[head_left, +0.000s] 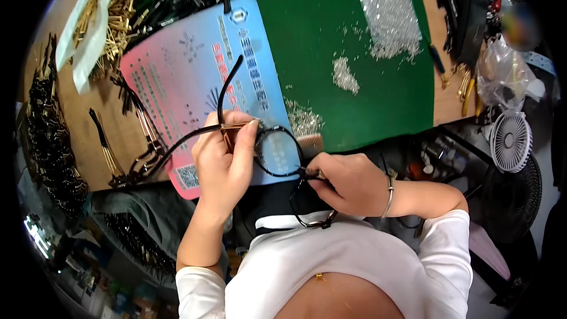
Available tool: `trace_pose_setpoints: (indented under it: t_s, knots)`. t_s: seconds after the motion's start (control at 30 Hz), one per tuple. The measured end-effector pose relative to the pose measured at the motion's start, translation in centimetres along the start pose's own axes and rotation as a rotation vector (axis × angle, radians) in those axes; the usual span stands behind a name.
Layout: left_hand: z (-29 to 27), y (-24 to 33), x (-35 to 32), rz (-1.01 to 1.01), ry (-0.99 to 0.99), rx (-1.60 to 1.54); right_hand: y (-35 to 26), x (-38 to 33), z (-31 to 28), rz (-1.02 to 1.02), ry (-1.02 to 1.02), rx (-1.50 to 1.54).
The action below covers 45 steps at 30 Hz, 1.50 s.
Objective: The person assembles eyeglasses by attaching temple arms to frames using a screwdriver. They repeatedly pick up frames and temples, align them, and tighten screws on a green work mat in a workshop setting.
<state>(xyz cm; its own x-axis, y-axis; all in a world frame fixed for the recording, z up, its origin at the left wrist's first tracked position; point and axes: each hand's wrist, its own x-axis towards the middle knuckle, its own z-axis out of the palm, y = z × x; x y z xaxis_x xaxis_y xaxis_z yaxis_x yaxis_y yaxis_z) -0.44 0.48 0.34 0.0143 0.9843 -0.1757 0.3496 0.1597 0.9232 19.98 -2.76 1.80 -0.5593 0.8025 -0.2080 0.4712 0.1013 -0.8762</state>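
My left hand (223, 156) is closed, thumb against fingers, on slim eyeglass temples with gold metal ends (236, 124). Their black tips fan out: one black temple (228, 91) points upward, another (177, 143) runs down to the left. Just right of that hand is a black round-rimmed eyeglass frame (300, 152) with a see-through middle. My right hand (351, 184) pinches this frame at its lower right. A second dark rim (295, 207) hangs below those fingers, in front of my white shirt. Whether the right fingers also hold a small tool cannot be made out.
Under my hands lies a pink and blue printed sheet (177, 77) on a green mat (319, 35). Small silvery pieces lie in piles (344, 75), beside a clear bag (390, 18) of them. Gold and black temples (106, 41) heap up left. A white fan (511, 140) stands right.
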Motion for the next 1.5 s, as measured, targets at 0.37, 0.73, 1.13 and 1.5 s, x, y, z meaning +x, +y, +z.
trace_pose_setpoints:
  t_s: [0.37, 0.73, 1.13, 1.5]
  knots:
    - [0.9, 0.8, -1.2, -0.053, -0.025, -0.048, -0.4, -0.5, 0.8, 0.081, -0.049, 0.028]
    - [0.4, 0.2, -0.8, -0.067, -0.072, -0.093, -0.2, 0.1, -0.1, 0.113, -0.117, 0.119]
    - [0.7, 0.3, -0.2, -0.036, -0.033, 0.019, 0.5, 0.8, -1.9, 0.125, -0.163, 0.225]
    - [1.3, 0.8, 0.0, -0.143, 0.029, 0.092, 0.9, 2.1, -2.7, 0.08, -0.231, 0.258]
